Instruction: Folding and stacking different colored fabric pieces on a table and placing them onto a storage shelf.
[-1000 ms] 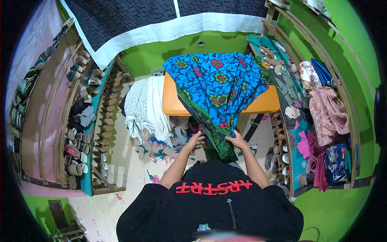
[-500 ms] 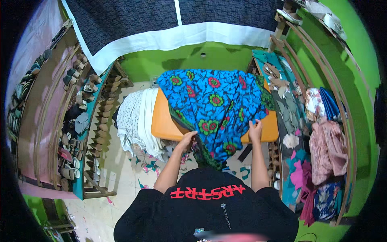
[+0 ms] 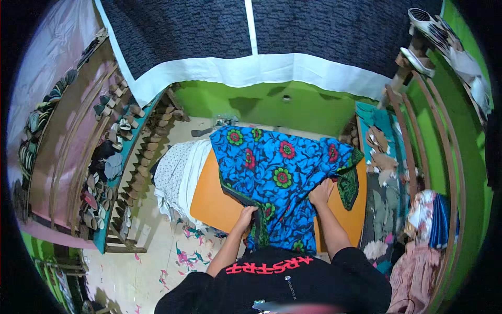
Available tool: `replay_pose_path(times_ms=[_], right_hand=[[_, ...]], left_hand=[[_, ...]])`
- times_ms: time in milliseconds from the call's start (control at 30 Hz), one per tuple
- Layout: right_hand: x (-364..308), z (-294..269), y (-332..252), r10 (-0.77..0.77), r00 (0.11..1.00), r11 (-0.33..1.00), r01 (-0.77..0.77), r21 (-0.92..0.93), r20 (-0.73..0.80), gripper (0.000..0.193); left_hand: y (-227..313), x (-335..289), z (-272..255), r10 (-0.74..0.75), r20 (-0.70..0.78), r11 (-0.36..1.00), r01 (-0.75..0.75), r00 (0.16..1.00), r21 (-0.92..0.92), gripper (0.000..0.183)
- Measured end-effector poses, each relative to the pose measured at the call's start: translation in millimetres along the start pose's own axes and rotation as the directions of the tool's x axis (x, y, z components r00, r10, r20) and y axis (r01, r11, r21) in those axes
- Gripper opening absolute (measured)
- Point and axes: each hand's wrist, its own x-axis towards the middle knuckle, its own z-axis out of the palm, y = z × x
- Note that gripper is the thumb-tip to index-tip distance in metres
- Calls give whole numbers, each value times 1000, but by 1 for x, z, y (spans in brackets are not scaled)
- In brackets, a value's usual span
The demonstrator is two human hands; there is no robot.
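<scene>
A blue cloth (image 3: 282, 157) with black pattern and red and green flowers is spread over an orange tabletop (image 3: 209, 203). Its near end hangs down against my front. At the cloth's dark green left border, my left hand (image 3: 244, 215) is closed on the edge, fingers pinched. My right hand (image 3: 321, 193) lies on the right part of the cloth with its fingers stretched forward. Beside that hand, a green-patterned corner of the cloth (image 3: 348, 189) flops onto the bare orange surface.
White and dotted fabric (image 3: 180, 162) is heaped left of the tabletop. Wooden racks of shoe forms (image 3: 149, 152) stand farther left, and scraps (image 3: 191, 254) litter the tiled floor. On the right are a bench with cut pieces (image 3: 384, 204) and pink fabric (image 3: 415, 275). A dark curtain (image 3: 183, 31) hangs ahead.
My right hand has moved forward and inward over the cloth. The cloth's right side has shifted inward, baring more orange tabletop. My left hand still holds the left border. The view has tilted upward.
</scene>
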Motion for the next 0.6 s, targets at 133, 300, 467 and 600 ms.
replay_pose_path(times_ms=[133,300,467,600], right_hand=[[90,8,-5,-129,979,991,134,27,-160,66],[208,5,3,-157,983,941,120,-316,-95,67],[221,-17,-23,81,987,967,-45,-249,137,61],[172,-39,-43,-86,996,990,89,-108,32,39]], left_hand=[[40,-17,4,71,-305,947,-159,950,-277,16],[19,1,-30,73,-389,687,-329,918,-648,20],[22,-17,-24,15,-512,631,-406,859,-662,30],[27,-25,-32,24,-437,681,-335,899,-651,46]])
